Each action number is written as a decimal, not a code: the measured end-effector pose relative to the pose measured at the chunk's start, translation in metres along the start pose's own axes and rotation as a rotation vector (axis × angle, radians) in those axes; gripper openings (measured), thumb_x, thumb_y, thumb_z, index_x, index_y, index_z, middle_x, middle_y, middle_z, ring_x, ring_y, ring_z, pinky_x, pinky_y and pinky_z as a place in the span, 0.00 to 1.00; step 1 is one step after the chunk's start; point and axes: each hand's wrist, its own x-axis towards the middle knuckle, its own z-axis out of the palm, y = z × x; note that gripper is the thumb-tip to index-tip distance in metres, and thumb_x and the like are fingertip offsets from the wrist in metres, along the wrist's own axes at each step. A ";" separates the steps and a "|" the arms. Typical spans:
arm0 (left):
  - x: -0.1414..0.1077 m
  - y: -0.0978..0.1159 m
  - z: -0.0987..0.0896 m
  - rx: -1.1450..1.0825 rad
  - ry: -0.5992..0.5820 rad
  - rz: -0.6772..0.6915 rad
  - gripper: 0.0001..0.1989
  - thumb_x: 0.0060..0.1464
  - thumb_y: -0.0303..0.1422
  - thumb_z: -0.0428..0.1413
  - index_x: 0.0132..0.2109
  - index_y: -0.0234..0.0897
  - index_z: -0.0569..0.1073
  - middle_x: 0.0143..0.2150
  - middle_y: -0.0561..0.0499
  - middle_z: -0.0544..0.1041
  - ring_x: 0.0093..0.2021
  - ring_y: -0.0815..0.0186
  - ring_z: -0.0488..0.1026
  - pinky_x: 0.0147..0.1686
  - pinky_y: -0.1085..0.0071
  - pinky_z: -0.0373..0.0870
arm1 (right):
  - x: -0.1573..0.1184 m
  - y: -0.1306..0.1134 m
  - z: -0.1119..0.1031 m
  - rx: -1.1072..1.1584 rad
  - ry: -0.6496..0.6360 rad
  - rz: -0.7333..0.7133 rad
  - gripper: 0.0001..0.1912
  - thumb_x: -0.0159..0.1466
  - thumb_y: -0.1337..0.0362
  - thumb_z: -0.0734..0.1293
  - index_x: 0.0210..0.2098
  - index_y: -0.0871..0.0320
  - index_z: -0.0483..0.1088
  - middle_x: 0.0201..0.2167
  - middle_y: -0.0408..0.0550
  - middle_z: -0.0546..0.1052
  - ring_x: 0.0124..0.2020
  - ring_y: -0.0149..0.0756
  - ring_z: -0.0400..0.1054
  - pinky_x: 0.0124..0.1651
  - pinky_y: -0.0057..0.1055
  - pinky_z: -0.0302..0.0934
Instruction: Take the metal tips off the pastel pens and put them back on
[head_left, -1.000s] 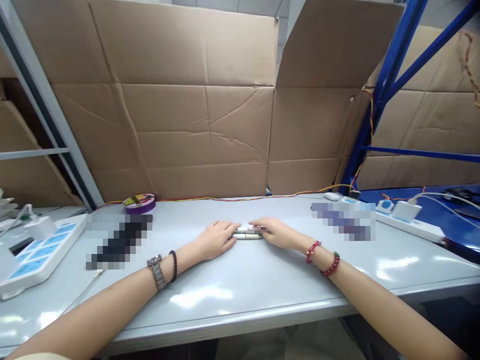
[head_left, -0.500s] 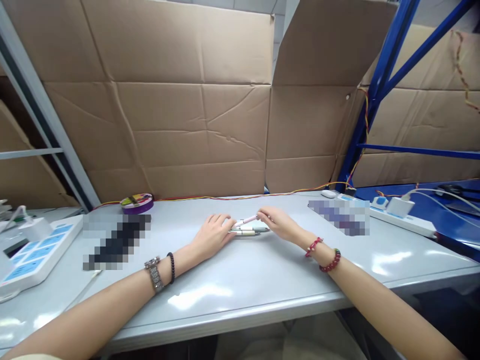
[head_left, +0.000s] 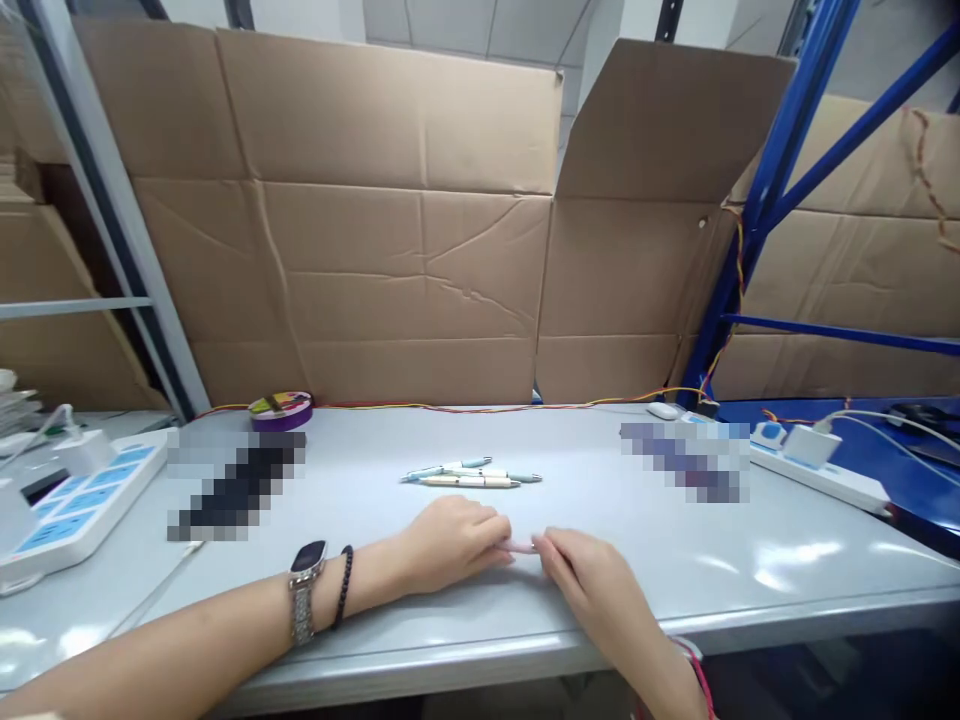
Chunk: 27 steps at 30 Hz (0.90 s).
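Note:
Between my two hands is a slim pink pen [head_left: 522, 547], held level just above the front part of the table. My left hand [head_left: 457, 545] is closed around its left end, and the fingers of my right hand [head_left: 585, 572] pinch its right end. Only a short middle stretch of the pen shows; the rest is covered by my fingers. Beyond my hands, several pens lie in a loose pile: a cream pen [head_left: 469, 482] in front, with light blue pens [head_left: 517, 477] beside and behind it.
A purple round tin [head_left: 281, 411] stands at the back left. White power strips [head_left: 82, 510] lie at the left and right [head_left: 817, 465]. Two blurred-out patches flank the work area. Cardboard sheets [head_left: 360, 230] rise behind the table [head_left: 360, 690], beside a blue metal frame [head_left: 757, 220].
Both hands have come back from the pile towards the table's front edge, bringing the pink pen along. The other pens stay behind on the table. The view has tilted up slightly.

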 end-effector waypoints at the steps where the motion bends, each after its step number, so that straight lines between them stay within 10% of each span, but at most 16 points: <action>1: 0.000 0.001 0.000 0.007 -0.001 -0.005 0.16 0.65 0.39 0.39 0.36 0.37 0.66 0.30 0.51 0.73 0.29 0.64 0.69 0.28 0.71 0.59 | -0.001 0.000 0.001 0.026 -0.007 0.005 0.20 0.68 0.59 0.51 0.21 0.56 0.60 0.20 0.43 0.69 0.22 0.34 0.62 0.27 0.29 0.54; 7: -0.001 0.000 0.001 -0.104 -0.060 -0.074 0.16 0.66 0.36 0.36 0.37 0.38 0.65 0.29 0.52 0.73 0.29 0.64 0.71 0.26 0.72 0.59 | 0.003 -0.004 -0.007 0.168 -0.031 0.030 0.05 0.63 0.60 0.61 0.36 0.52 0.67 0.30 0.41 0.74 0.30 0.32 0.67 0.33 0.26 0.60; 12: -0.002 -0.001 -0.001 -0.193 -0.107 -0.058 0.12 0.65 0.34 0.38 0.44 0.39 0.65 0.34 0.52 0.75 0.32 0.64 0.73 0.28 0.74 0.61 | 0.000 -0.002 -0.003 0.050 -0.008 0.052 0.16 0.66 0.57 0.56 0.26 0.55 0.67 0.24 0.44 0.72 0.27 0.36 0.65 0.30 0.29 0.57; 16: -0.002 -0.002 -0.002 -0.242 -0.132 -0.020 0.13 0.63 0.30 0.40 0.52 0.44 0.62 0.40 0.52 0.75 0.38 0.63 0.74 0.33 0.74 0.63 | -0.002 0.001 -0.001 0.164 -0.009 0.020 0.06 0.64 0.63 0.60 0.32 0.53 0.68 0.29 0.42 0.73 0.31 0.34 0.67 0.34 0.28 0.59; 27: 0.000 0.000 -0.005 -0.118 -0.145 -0.002 0.10 0.64 0.33 0.39 0.42 0.41 0.65 0.34 0.55 0.76 0.30 0.66 0.72 0.26 0.74 0.59 | -0.002 -0.001 -0.001 0.115 -0.025 -0.082 0.12 0.66 0.63 0.59 0.28 0.55 0.69 0.29 0.44 0.72 0.32 0.34 0.66 0.36 0.30 0.61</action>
